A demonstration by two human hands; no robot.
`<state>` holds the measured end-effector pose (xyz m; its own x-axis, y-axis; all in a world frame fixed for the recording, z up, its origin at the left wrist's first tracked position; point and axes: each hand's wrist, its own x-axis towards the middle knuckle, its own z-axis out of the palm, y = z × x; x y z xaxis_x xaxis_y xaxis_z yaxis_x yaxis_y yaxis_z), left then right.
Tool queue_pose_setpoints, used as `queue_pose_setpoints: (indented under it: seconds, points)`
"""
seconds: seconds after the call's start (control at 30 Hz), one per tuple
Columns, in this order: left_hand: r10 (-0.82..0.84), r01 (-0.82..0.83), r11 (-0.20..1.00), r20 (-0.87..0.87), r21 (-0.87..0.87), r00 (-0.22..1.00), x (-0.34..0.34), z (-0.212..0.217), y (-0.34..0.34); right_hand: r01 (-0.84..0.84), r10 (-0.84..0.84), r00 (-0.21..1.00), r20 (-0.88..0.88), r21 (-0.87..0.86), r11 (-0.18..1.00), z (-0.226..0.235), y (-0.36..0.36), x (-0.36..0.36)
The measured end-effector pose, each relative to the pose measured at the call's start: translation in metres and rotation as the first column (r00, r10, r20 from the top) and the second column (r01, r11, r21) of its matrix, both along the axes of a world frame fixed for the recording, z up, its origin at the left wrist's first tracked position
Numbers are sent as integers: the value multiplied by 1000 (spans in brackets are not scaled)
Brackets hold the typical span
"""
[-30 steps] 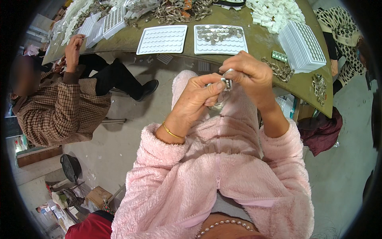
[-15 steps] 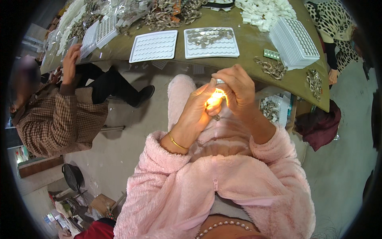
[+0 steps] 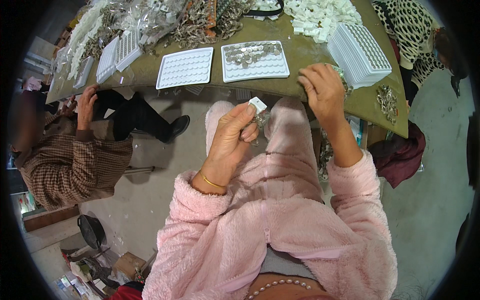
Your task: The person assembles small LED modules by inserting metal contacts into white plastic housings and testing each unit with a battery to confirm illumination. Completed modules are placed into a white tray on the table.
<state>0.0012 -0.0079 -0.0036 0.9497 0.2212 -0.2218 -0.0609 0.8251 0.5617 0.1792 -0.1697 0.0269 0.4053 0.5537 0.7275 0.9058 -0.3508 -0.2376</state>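
Above my lap, my left hand (image 3: 231,129) is closed on a small white box-shaped light piece (image 3: 257,104), its square end showing above the thumb. Thin clear and silvery strands (image 3: 261,118) hang beside it, and no glow shows. My right hand (image 3: 324,92) is over the table's front edge with its fingers loosely bent and apart, and I see nothing in them. It hides most of a small heap of silvery light strings; a green card (image 3: 340,74) shows behind it. Ahead, a white tray (image 3: 280,72) of round hollows carries silver button cells (image 3: 254,52).
Left of that tray lies another white tray (image 3: 185,69). Stacked trays (image 3: 360,55) stand at the right, near a bundle of light strings (image 3: 387,103). White pieces (image 3: 320,17) and tangled strings (image 3: 212,25) cover the back. A seated person (image 3: 75,160) is on the left.
My hands have parted; the right moved up and right to the table edge. My left hand shifted slightly left, keeping the white light piece. The bright yellow glow has gone.
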Motion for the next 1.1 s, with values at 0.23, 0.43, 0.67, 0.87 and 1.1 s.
queue_pose_setpoints:
  seconds: [0.23, 0.43, 0.67, 0.87, 1.1]
  points:
    - [-24, 24, 1000, 1, -5, 1000, -1, 2, 2, 16, -14, 1000, 9, -197, 980, 4, -17, 12]
    - [0, 2, 995, -20, 104, 1000, 1, 3, 1, -63, 104, 979, 175, -222, 973, 1, -25, -3]
    - [-8, 10, 994, -22, 104, 1000, 0, 2, -4, -104, 124, 981, 147, -134, 985, -12, -26, -9]
    - [-26, 30, 990, -29, 137, 999, -3, 4, -4, -269, 269, 962, 36, -2, 963, -8, -22, 5]
    - [-50, 51, 992, -11, 118, 999, -7, 9, -9, -136, 138, 990, 20, -82, 987, -5, -11, 12]
